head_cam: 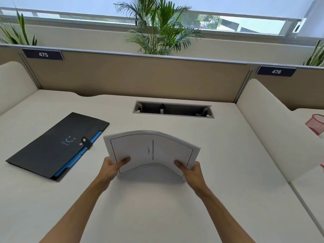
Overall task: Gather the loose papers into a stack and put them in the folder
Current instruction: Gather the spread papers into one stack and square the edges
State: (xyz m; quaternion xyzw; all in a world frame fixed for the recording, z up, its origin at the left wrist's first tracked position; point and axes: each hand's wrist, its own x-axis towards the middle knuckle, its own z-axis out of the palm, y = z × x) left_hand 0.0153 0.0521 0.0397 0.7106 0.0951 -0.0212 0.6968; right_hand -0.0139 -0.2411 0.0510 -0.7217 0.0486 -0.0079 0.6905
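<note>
A stack of white papers (152,151) with a thin black border and small sideways text is held above the middle of the desk, bowed upward. My left hand (112,168) grips its near left corner, thumb on top. My right hand (190,170) grips its near right corner the same way. A black folder (52,146) lies flat on the desk to the left, strap buttoned, with blue dividers showing along its right edge. The folder is apart from the papers.
A recessed cable tray (173,109) sits in the cream desk (157,207) behind the papers. A beige partition (140,76) bounds the back, with curved side screens left and right. A pink mesh basket (315,125) stands on the neighbouring desk at the right edge.
</note>
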